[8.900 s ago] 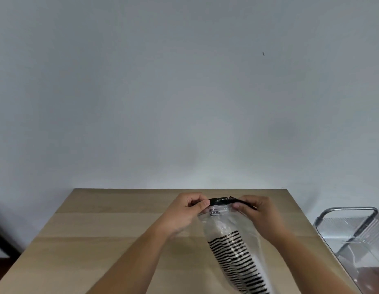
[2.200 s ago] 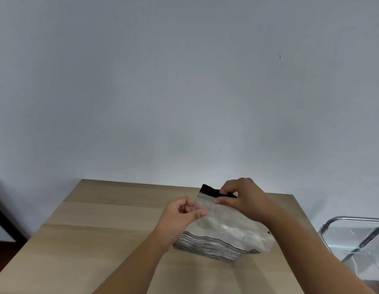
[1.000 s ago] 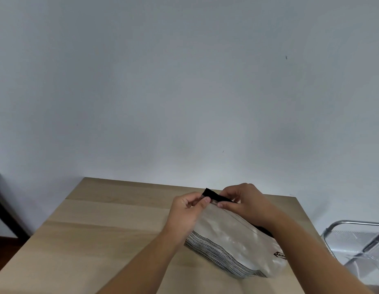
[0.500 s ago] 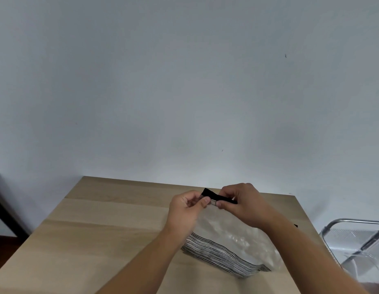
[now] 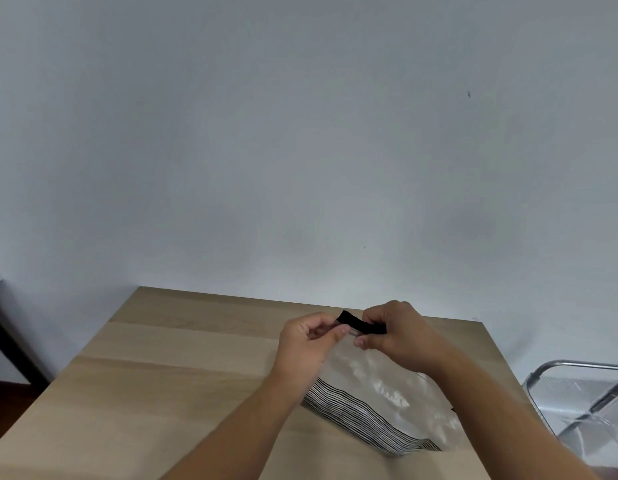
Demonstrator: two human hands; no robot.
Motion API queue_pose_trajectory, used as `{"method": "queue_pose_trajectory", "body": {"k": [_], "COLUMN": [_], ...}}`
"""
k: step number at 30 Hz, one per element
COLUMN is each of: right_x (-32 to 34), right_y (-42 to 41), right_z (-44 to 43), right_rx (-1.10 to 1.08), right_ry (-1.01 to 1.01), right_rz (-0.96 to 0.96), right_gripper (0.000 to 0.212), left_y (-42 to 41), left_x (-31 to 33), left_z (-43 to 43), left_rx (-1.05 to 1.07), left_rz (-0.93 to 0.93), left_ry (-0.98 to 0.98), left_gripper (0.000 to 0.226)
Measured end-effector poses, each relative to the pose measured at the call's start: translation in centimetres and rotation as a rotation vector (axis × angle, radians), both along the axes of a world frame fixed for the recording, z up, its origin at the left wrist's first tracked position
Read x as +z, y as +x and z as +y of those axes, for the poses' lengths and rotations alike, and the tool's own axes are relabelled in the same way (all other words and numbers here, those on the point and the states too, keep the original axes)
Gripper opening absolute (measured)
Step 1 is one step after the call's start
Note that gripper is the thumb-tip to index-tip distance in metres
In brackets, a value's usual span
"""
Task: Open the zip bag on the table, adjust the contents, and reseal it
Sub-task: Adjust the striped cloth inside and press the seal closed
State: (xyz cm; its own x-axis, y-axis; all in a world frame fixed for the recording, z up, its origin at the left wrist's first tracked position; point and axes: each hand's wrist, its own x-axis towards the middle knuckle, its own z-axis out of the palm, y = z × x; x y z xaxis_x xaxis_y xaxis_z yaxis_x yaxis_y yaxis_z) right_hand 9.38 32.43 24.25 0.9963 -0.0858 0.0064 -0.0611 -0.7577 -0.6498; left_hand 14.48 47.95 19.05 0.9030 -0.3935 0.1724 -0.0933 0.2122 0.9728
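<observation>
A clear plastic zip bag (image 5: 380,393) with thin black stripes along its lower edge lies on the wooden table (image 5: 183,375), its black zip strip (image 5: 361,323) lifted at the far end. My left hand (image 5: 309,344) pinches the bag's top at the strip's left corner. My right hand (image 5: 397,334) pinches the strip just to the right of it, thumb and fingers pressed together on it. The two hands are almost touching. The bag's contents look pale and crumpled through the plastic; I cannot tell what they are.
A metal-framed chair or rack (image 5: 584,393) stands off the table's right edge. A plain grey wall (image 5: 300,133) rises behind the table. A dark piece of furniture (image 5: 3,341) shows at the far left.
The bag has been turned from lengthwise to sideways on the table. Over the last second both hands stayed pinched on the zip strip, with the right hand shifting slightly along it.
</observation>
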Motion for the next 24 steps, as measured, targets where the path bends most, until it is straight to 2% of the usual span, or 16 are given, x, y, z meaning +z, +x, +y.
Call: {"method": "queue_pose_trajectory", "body": {"k": [6,10,13,16,21,24], "right_x": [0.0,0.0,0.0,0.0,-0.2,-0.2], "right_y": [-0.1,-0.1,-0.2,-0.4,-0.5,-0.6], "right_z": [-0.3,-0.4,-0.8,-0.7,-0.3,-0.9], "right_rx": [0.011,-0.019,-0.034,-0.027,-0.031,-0.041], "right_ry": [0.004,-0.012,-0.036,-0.039,-0.016,-0.018], "right_rz": [0.013,0.007,0.037,0.042,-0.006,-0.004], "right_gripper": [0.021,0.033,0.027,0.030,0.019,0.022], "left_y": [0.0,0.2,0.3,0.3,0.5,0.9], "left_x": [0.0,0.0,-0.1,-0.1,0.1,0.3], "left_z": [0.4,0.5,0.7,1.0,1.0,1.6], "left_rx": [-0.014,0.022,0.040,0.026,0.051,0.079], "left_rz": [0.011,0.029,0.051,0.054,0.063,0.094], "left_ry": [0.014,0.007,-0.003,-0.007,-0.008,-0.029], "left_gripper": [0.011,0.008,0.009,0.007,0.008,0.003]}}
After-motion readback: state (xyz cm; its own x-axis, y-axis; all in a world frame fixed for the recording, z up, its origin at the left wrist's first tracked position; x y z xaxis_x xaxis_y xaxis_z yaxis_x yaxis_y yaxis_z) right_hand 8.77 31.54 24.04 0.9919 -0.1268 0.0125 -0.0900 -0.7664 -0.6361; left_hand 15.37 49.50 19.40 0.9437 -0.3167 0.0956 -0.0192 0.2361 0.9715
